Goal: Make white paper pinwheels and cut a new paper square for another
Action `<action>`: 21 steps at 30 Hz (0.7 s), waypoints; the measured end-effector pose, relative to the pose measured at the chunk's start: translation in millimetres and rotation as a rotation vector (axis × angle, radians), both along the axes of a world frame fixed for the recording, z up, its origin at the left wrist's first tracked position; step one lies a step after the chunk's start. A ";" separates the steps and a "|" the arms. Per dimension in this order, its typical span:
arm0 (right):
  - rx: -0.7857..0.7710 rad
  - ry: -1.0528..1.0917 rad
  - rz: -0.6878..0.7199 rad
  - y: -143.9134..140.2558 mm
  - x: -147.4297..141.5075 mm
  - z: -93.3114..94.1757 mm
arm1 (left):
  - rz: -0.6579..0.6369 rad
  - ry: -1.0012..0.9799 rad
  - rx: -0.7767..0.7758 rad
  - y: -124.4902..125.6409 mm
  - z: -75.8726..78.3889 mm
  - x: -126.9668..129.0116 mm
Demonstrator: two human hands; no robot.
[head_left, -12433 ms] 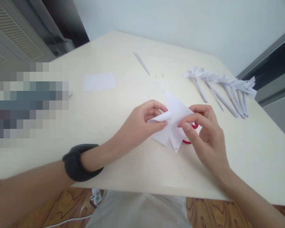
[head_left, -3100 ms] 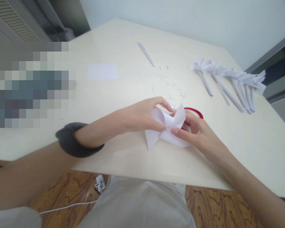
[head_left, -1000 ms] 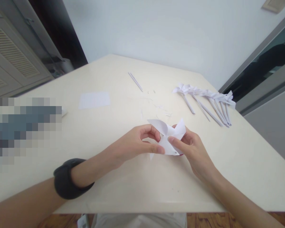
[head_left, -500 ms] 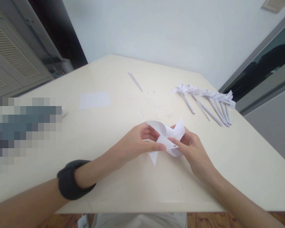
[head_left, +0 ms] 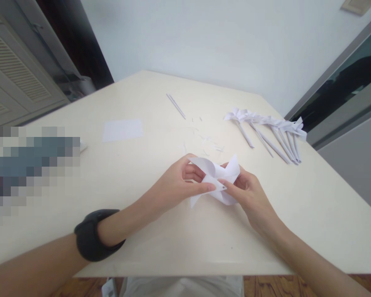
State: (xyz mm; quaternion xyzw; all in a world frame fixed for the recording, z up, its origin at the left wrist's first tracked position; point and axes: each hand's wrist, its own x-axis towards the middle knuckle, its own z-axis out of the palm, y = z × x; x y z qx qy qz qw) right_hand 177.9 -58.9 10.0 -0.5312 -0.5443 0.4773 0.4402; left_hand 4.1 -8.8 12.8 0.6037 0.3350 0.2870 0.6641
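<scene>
1. Two hands meet at the centre of the frame over one white paper pinwheel (head_left: 214, 179), which is held just above the worktop (head_left: 142, 173).
2. The left hand (head_left: 176, 187) is closed in a pinch: thumb and forefinger press the folded flaps together at the middle of the paper, while one curled flap stands up behind its fingers.
3. The right hand (head_left: 250, 198) is also closed on the paper, its fingertips holding a flap tip at the same middle point, touching the left thumb.
4. Compared with half a second ago, the loose lower point of the paper has moved up and to the left, and the flap with the small hole now lies closer on the centre. One second ago this flap was still low, near the right palm.
5. As I judge it, this means that another corner is now brought to the middle, so the folding of the flaps is far along; one point at the lower left of the paper still hangs free.
6. At the upper right of the frame lies a row of finished pinwheels (head_left: 266, 128) with rolled sticks, well apart from the hands.
7. Small paper scraps (head_left: 208, 142) lie just behind the hands, one thin paper stick (head_left: 175, 106) lies further up, and a flat paper sheet (head_left: 123, 130) lies at the left.
8. A dark wristband (head_left: 94, 235) sits on the left forearm at the lower left.
</scene>
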 end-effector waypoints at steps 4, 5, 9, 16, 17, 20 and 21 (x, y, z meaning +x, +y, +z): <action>-0.020 -0.045 -0.004 -0.8 -2.0 -0.3 | 0.040 0.001 0.030 -1.4 -3.9 0.4; -0.022 -0.046 -0.003 -1.0 -2.2 -0.2 | 0.045 -0.001 0.029 -1.8 -3.3 0.6; -0.015 -0.015 0.002 -0.9 -0.7 0.2 | 0.016 -0.001 -0.024 -2.6 3.0 1.8; -0.017 0.031 -0.058 -0.8 9.2 -1.1 | 0.069 -0.041 -0.047 -3.4 5.7 3.5; -0.015 0.039 -0.063 -1.2 10.3 -1.5 | 0.065 -0.056 -0.053 -3.1 5.6 3.4; -0.010 0.056 -0.066 -2.4 12.5 -2.5 | 0.029 -0.103 -0.091 -1.9 5.9 2.6; -0.008 0.059 -0.066 -2.5 12.9 -2.8 | 0.017 -0.110 -0.097 -1.7 6.1 2.1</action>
